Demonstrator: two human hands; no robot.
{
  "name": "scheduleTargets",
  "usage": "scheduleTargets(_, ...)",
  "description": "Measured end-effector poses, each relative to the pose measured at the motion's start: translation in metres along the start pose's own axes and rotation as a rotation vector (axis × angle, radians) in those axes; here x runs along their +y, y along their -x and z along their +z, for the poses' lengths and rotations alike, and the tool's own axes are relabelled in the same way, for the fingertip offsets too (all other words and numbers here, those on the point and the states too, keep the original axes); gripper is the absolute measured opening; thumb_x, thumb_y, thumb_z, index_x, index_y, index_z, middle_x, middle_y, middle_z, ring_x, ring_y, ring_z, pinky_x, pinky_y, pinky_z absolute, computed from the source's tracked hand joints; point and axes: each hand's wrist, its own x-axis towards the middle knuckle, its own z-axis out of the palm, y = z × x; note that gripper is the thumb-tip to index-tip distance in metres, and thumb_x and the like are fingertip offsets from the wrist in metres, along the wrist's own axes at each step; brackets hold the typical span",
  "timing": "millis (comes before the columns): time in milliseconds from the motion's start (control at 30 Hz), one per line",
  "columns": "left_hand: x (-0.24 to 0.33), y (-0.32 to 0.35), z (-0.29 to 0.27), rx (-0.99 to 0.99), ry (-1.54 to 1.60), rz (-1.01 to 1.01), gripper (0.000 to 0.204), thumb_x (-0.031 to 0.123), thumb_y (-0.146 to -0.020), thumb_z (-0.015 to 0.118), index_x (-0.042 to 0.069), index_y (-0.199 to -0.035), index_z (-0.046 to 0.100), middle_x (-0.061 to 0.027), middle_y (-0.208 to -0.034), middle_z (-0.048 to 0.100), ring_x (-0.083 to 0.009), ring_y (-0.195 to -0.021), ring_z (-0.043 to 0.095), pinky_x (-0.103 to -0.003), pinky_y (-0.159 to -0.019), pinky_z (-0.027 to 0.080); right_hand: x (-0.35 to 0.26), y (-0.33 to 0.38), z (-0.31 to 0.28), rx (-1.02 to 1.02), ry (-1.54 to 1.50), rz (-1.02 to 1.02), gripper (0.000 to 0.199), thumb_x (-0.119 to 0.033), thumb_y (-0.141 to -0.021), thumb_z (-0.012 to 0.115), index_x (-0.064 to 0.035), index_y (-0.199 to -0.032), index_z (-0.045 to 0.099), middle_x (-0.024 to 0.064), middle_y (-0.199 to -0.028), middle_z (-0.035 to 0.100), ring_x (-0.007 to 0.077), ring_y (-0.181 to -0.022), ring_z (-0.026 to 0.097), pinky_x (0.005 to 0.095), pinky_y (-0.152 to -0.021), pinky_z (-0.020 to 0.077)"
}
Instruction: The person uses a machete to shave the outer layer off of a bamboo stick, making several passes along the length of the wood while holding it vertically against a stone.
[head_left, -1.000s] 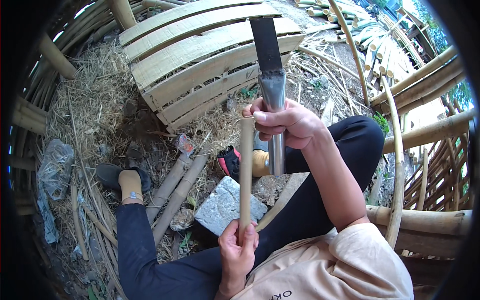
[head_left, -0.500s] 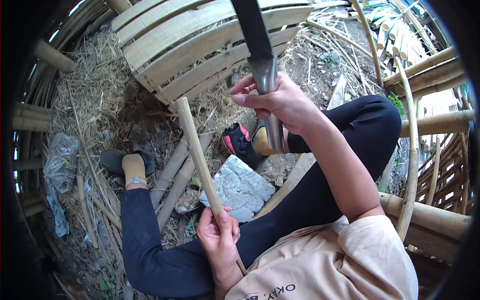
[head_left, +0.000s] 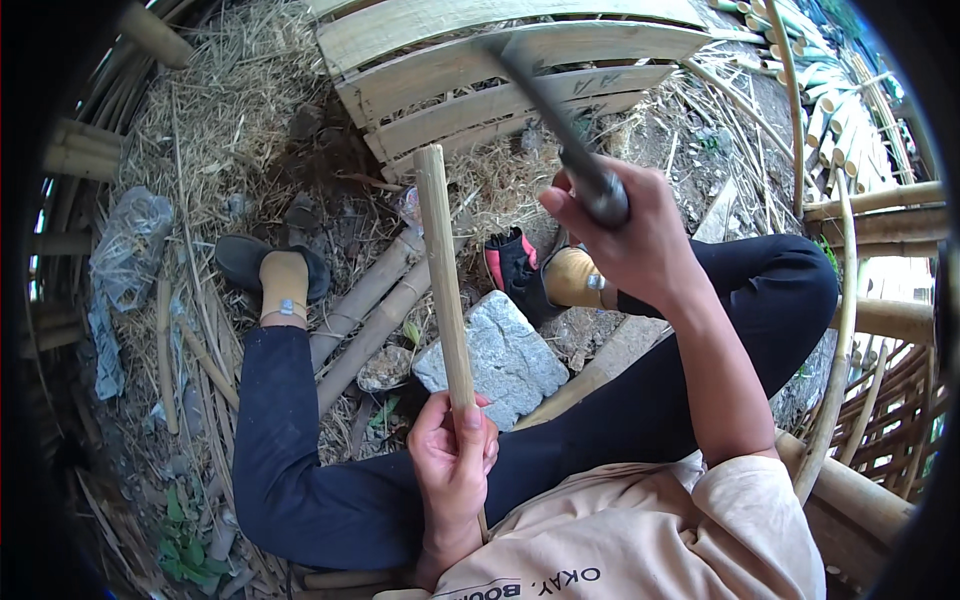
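A long, pale wooden stick [head_left: 446, 290] stands nearly upright in front of me. Closed around its lower part is my left hand [head_left: 452, 460], with the thumb along the wood. My right hand [head_left: 640, 230] grips the metal handle of a machete [head_left: 548, 108], raised to the right of the stick and apart from it. The machete's dark blade points up and left, its tip blurred by motion. Behind the stick's lower half, a flat grey stone [head_left: 500, 360] lies on the ground between my legs.
A slatted wooden crate [head_left: 520, 85] is at the far side. Bamboo poles [head_left: 370, 325] lie left of the stone. A red and black glove-like item [head_left: 510, 262] rests by my right foot. Straw covers the ground at left, beside a clear plastic bag [head_left: 132, 240]. Bamboo railings [head_left: 885, 318] border the right.
The machete has tilted left, its handle end now toward me, and its blade has blurred. The stick stands more upright. The whole view has shifted, moving the surroundings slightly right.
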Motion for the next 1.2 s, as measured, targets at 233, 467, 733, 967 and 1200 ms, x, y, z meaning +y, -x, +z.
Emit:
scheduleTargets(233,0.027,-0.021,-0.019,-0.041,0.143,0.046,0.014,0.019,-0.103,0.055,0.007,-0.110,0.055,0.0046,-0.063,0.042,-0.0008,-0.049,0.034,-0.017,-0.042,0.027,-0.055,0.015,-0.023,-0.187,0.309,-0.142,0.026,-0.021,-0.072,0.081,-0.0045,-0.073,0.061,0.0127,-0.061,0.056,0.0320,-0.054,0.057,0.0367,-0.053,0.0424)
scheduleTargets(467,0.048,-0.047,-0.012,-0.208,0.399,-0.048,0.021,0.025,-0.107,0.045,0.006,-0.104,0.054,0.0045,-0.060,0.038,-0.0015,-0.045,0.030,-0.018,-0.040,0.025,-0.059,-0.006,-0.032,-0.426,0.491,-0.260,0.020,-0.016,-0.069,0.074,-0.0048,-0.077,0.059,0.0119,-0.056,0.057,0.0336,-0.055,0.062,0.0435,-0.055,0.0481)
scheduleTargets(733,0.021,-0.046,0.014,0.017,0.105,0.050,0.032,0.033,-0.109,0.039,0.006,-0.100,0.054,0.0049,-0.059,0.037,-0.0012,-0.045,0.029,-0.018,-0.040,0.024,-0.012,0.004,0.006,-0.420,0.427,-0.112,0.015,-0.018,-0.067,0.069,-0.0047,-0.073,0.064,0.0173,-0.062,0.063,0.0380,-0.063,0.066,0.0464,-0.062,0.0535)
scheduleTargets(967,0.015,-0.041,0.018,0.102,0.006,0.094,0.030,0.030,-0.109,0.040,0.006,-0.099,0.054,0.0044,-0.059,0.038,-0.0013,-0.046,0.031,-0.019,-0.041,0.024,-0.013,0.012,0.007,-0.522,0.449,-0.113,0.019,-0.020,-0.069,0.072,-0.0040,-0.077,0.066,0.0183,-0.064,0.064,0.0394,-0.065,0.067,0.0472,-0.063,0.0545)
scheduleTargets(1200,0.014,-0.039,0.019,0.153,-0.060,0.085,0.028,0.027,-0.109,0.041,0.005,-0.098,0.053,0.0042,-0.062,0.039,-0.0008,-0.048,0.030,-0.018,-0.043,0.025,-0.007,0.012,0.017,-0.481,0.501,-0.065,0.013,-0.016,-0.068,0.070,-0.0040,-0.071,0.069,0.0190,-0.064,0.065,0.0383,-0.063,0.068,0.0459,-0.062,0.0557)
